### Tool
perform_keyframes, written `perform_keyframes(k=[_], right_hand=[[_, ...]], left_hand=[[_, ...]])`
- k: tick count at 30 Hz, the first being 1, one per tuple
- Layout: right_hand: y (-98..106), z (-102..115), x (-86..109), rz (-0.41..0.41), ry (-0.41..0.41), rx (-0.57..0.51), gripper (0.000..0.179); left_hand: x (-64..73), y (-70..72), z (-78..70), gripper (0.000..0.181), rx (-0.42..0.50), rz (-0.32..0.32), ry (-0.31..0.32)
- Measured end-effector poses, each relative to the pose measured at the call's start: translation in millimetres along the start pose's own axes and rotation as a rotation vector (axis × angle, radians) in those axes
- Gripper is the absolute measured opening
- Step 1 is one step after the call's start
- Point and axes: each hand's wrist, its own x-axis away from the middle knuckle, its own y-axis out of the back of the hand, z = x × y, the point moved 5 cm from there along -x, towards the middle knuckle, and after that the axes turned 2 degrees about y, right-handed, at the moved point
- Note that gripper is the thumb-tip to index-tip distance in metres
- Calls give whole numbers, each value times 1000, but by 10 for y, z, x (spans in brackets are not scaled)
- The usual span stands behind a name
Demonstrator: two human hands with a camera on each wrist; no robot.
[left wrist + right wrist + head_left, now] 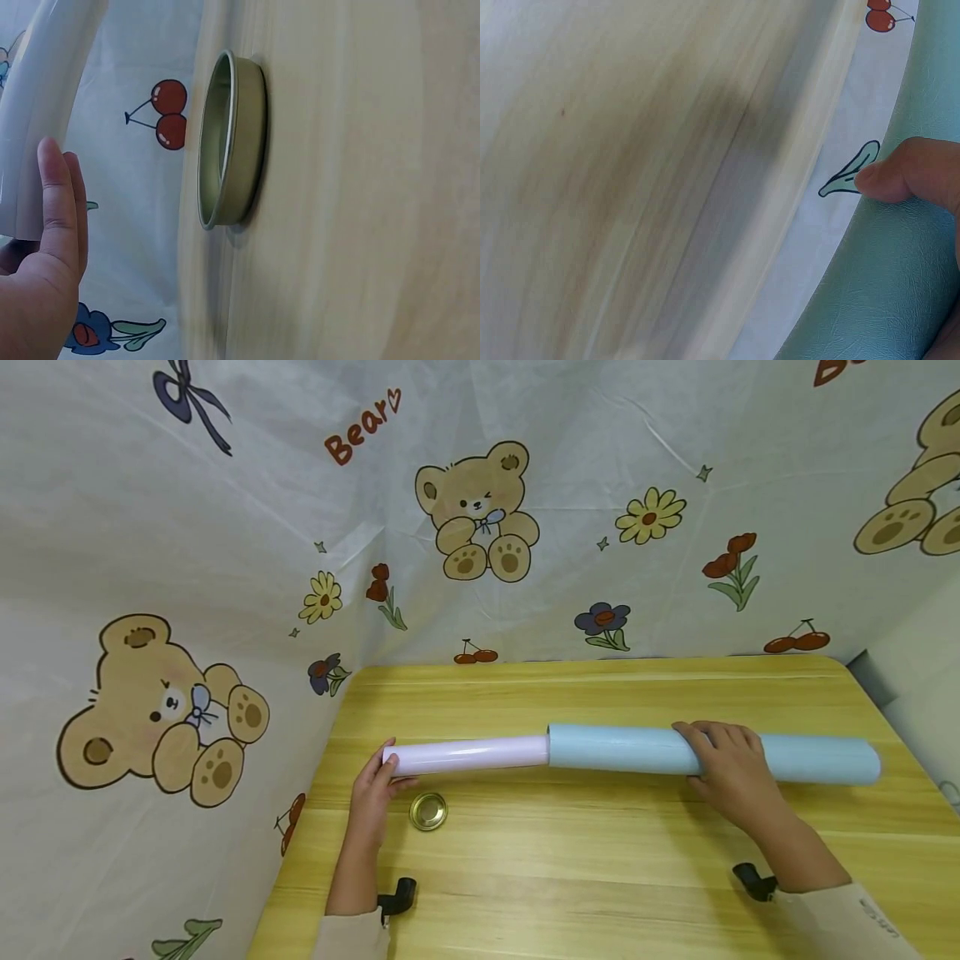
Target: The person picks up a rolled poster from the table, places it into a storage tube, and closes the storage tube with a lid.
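A narrow lilac roll (468, 756) and a wider light blue roll (622, 749) lie in line across the view, the lilac one running into the blue one's left end. How far it goes inside is hidden. My left hand (371, 792) holds the lilac roll's left end between thumb and fingers; the left wrist view shows this roll (46, 82) raised off the table. Around the blue roll's middle curls my right hand (733, 774), its thumb (904, 171) pressed on the textured surface in the right wrist view.
A shallow round gold tin (428, 812) sits on the wooden table (570, 868), just right of the left hand. Behind and to the left hangs a white cloth (285, 493) printed with bears and flowers. A black fitting is on each wrist.
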Motion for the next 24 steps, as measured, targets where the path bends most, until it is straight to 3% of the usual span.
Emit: perform_keyframes(k=[10,24], right_hand=[[-57,26,21,3,-3,-4,94],[-80,90,43,-7,16,-19,95]], left_hand=[[20,-27,41,56,75,72,-1],[-9,-73,82,51,67,33,6]])
